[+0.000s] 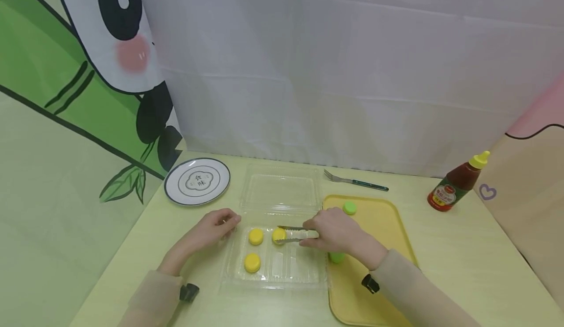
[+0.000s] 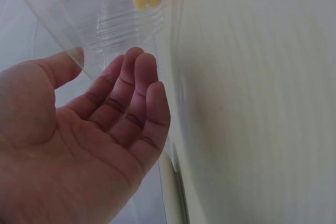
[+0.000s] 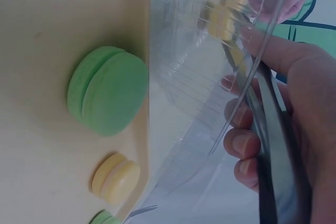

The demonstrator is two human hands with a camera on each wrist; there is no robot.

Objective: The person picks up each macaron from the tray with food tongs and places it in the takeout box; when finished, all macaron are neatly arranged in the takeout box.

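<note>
My right hand (image 1: 332, 230) grips metal tongs (image 3: 281, 156). Their tips straddle a yellow macaron (image 1: 278, 235) inside a clear plastic box (image 1: 304, 274) with its lid (image 1: 282, 190) laid back. Two more yellow macarons (image 1: 256, 236) sit in the box's left part. At the left wall my left hand (image 2: 110, 124) holds nothing; its fingers are loosely bent, fingertips right at the rim. Under and beside the right hand lies a yellow tray (image 1: 365, 288). In the right wrist view it carries a green macaron (image 3: 113, 95), a yellow one (image 3: 116, 178) and another green one (image 3: 105, 217).
A white plate (image 1: 176, 190) with a dark rim stands at the back left. Behind the tray lies a fork (image 1: 359, 183) with a green handle. A red sauce bottle (image 1: 450, 190) with a yellow cap is at the right. A cloth-covered wall (image 1: 352, 97) borders the table's back edge.
</note>
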